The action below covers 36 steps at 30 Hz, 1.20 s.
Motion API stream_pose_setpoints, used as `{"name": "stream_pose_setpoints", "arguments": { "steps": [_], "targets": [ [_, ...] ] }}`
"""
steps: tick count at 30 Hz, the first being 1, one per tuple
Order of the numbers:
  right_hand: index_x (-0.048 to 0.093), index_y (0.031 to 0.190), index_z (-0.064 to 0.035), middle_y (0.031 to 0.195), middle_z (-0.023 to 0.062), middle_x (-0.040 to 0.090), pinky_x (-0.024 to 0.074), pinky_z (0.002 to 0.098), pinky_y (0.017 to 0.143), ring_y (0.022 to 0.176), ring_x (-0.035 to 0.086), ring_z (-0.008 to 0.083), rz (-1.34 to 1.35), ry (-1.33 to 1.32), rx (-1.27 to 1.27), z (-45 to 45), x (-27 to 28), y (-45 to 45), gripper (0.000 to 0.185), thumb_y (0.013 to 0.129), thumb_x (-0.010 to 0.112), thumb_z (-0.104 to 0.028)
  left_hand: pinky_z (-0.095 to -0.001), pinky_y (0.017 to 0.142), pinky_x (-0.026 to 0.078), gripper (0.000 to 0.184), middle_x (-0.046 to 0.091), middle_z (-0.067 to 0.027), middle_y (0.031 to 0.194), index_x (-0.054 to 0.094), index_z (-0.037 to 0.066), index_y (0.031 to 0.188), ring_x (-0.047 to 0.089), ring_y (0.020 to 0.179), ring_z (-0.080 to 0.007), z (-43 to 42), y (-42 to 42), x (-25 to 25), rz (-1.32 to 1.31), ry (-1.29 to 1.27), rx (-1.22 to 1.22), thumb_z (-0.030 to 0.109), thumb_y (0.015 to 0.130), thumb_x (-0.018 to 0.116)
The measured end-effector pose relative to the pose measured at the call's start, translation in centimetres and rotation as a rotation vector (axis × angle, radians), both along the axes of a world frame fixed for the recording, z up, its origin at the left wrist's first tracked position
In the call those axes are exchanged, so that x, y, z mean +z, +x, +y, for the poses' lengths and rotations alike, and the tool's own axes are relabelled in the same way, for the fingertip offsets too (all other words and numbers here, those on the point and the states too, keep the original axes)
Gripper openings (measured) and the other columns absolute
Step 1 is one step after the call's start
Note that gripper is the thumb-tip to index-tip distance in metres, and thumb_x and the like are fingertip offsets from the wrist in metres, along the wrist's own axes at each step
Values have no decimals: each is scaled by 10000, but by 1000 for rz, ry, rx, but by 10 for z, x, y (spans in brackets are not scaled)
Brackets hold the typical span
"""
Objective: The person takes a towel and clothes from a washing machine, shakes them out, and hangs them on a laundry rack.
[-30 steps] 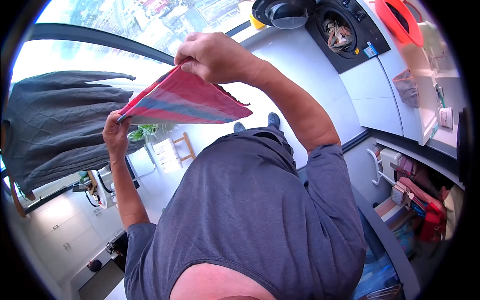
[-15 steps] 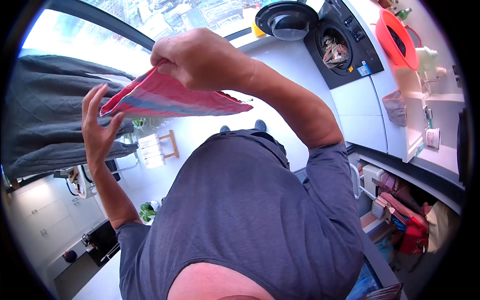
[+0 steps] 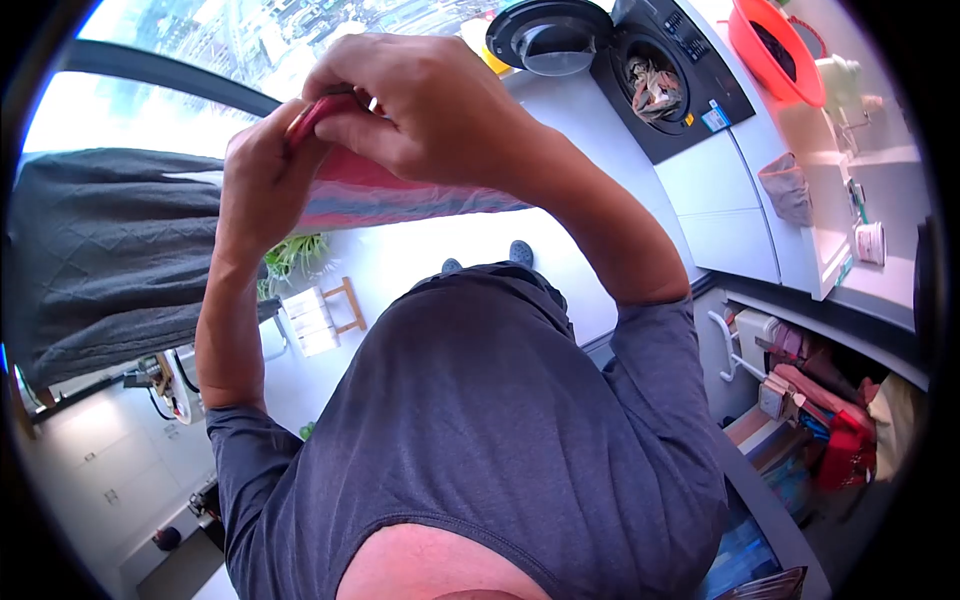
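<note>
A red cloth (image 3: 390, 190) with blue and pale stripes hangs below my raised hands, partly hidden behind my right wrist. My right hand (image 3: 400, 105) pinches its upper edge between thumb and fingers. Close beside it on the left, my left hand (image 3: 268, 175) is closed on the same bunched edge, the two hands almost touching. The dark grey knitted garment (image 3: 120, 250) hangs at the left, beyond my left forearm.
A black washing machine (image 3: 680, 75) with its round door (image 3: 550, 38) open holds laundry. Beside it are a red basin (image 3: 775, 55) and a hanging grey pouch (image 3: 788, 190). A small wooden stool (image 3: 345, 305), a green plant (image 3: 293, 255) and an open drawer of bags (image 3: 845, 450) stand around me.
My left hand has moved up and right from spread fingers beside the cloth to a hold on its top edge. The hands are now together, with the cloth hanging beneath.
</note>
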State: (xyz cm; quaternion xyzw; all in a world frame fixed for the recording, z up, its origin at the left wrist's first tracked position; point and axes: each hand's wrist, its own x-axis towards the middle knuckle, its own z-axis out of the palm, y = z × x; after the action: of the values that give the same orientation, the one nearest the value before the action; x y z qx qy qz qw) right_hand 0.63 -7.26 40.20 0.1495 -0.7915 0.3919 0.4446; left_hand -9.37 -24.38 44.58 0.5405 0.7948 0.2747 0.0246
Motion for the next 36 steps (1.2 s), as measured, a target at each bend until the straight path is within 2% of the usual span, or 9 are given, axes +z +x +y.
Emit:
{"name": "stream_pose_setpoints", "arguments": {
  "steps": [3, 5, 7, 13, 16, 18, 22, 28, 36],
  "targets": [
    [654, 998, -71, 869, 134, 671, 531, 400, 682, 774, 671, 322, -44, -52, -122, 9, -23, 23, 233, 789, 710, -157, -265, 571, 437, 151, 606, -43, 693, 663, 13, 1011, 532, 606, -95, 13, 6, 17, -20, 94, -9, 117, 903, 647],
    [657, 1005, -82, 849, 127, 662, 523, 395, 663, 749, 663, 316, -105, -49, -96, 19, -64, 30, 279, 751, 750, -149, -246, 654, 476, 156, 648, -18, 795, 682, 27, 1025, 575, 725, -84, 9, 6, 44, 54, 52, 110, 123, 920, 618],
    [671, 986, -59, 853, 118, 664, 527, 372, 666, 758, 658, 304, -218, -100, -99, 31, -111, 42, 198, 822, 719, -161, -207, 586, 436, 177, 635, 6, 788, 676, 33, 1078, 552, 677, -56, -12, -24, 60, 100, 249, 141, 137, 941, 632],
    [692, 911, -100, 868, 85, 673, 507, 375, 769, 840, 634, 284, -622, -138, -205, 41, -283, 80, 264, 929, 579, -338, -298, 727, 472, 348, 610, -36, 1008, 609, 47, 1195, 582, 849, -138, -33, -53, 167, 236, 667, 204, 289, 944, 593],
    [691, 909, -111, 870, 68, 674, 501, 371, 778, 850, 625, 275, -654, -123, -280, 28, -341, 95, 233, 918, 599, -325, -344, 797, 490, 437, 598, -57, 1118, 575, 54, 1253, 597, 935, -179, -21, -41, 227, 302, 803, 186, 364, 946, 574],
    [689, 909, -110, 899, 61, 670, 498, 362, 793, 859, 619, 270, -796, -164, -313, 25, -354, 100, 216, 913, 615, -313, -374, 844, 502, 496, 590, -70, 1192, 553, 58, 1292, 607, 992, -206, -13, -30, 254, 332, 855, 159, 415, 947, 561],
    [665, 1000, -114, 996, 80, 665, 511, 367, 823, 900, 646, 257, -930, -408, -223, 19, -346, 97, 261, 928, 599, -356, -356, 807, 500, 445, 618, -51, 1062, 595, 31, 1197, 605, 925, -193, -22, -23, 269, 368, 886, 73, 402, 957, 540],
    [373, 1440, -51, 1162, 176, 628, 537, 315, 828, 984, 660, 195, -889, -1015, -56, 15, -301, 80, 505, 1013, 505, -285, -348, 781, 492, 403, 591, -40, 1014, 577, 44, 1156, 588, 886, -184, -52, -31, 280, 364, 806, 19, 395, 965, 523],
    [542, 1280, -36, 1039, 90, 667, 520, 307, 861, 986, 646, 177, -640, -1235, 78, 33, -304, 54, 366, 996, 548, -265, -337, 748, 480, 351, 556, -24, 949, 552, 60, 1100, 565, 834, -170, -92, -35, 289, 359, 731, -17, 385, 975, 500]
  ]
}}
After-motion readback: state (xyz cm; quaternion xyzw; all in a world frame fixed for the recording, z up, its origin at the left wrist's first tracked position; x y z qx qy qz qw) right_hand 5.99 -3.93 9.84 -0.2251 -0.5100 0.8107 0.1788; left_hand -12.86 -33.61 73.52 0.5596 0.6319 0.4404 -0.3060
